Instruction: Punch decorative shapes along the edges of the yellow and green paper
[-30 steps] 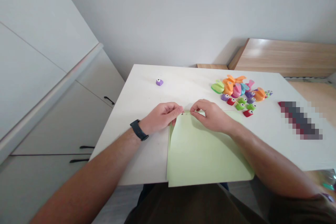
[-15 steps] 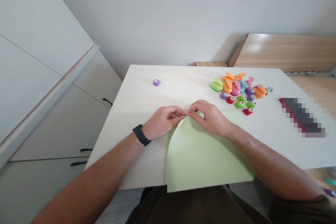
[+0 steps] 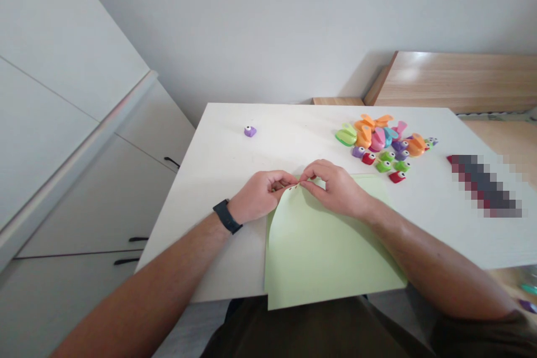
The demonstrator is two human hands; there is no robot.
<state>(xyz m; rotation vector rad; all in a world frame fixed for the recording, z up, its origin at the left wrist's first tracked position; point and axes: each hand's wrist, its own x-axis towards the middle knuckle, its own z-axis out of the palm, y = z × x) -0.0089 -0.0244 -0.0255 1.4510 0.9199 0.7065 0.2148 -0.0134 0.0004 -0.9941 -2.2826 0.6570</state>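
A sheet of light green paper (image 3: 331,251) lies at the table's front edge, its upper left corner curled up off a second light green sheet (image 3: 371,182). Small punched holes show along its top edge. My left hand (image 3: 260,196), with a black band at the wrist, pinches that edge near the raised corner. Right beside it, the thumb and forefinger of my right hand (image 3: 335,187) pinch the same edge. The fingertips of both hands nearly meet. Whether they hold something small besides the paper, I cannot tell.
Several colourful craft punches (image 3: 378,140) are clustered at the back right of the white table (image 3: 201,190). One small purple punch (image 3: 250,131) with an eye stands alone at the back left. A blurred-out dark item (image 3: 482,184) lies far right. White cabinets (image 3: 84,179) flank the left side.
My left hand has moved right along the paper's top edge until its fingertips came close to my right hand's. The sheet's upper left corner has curled up more. The view shifted slightly.
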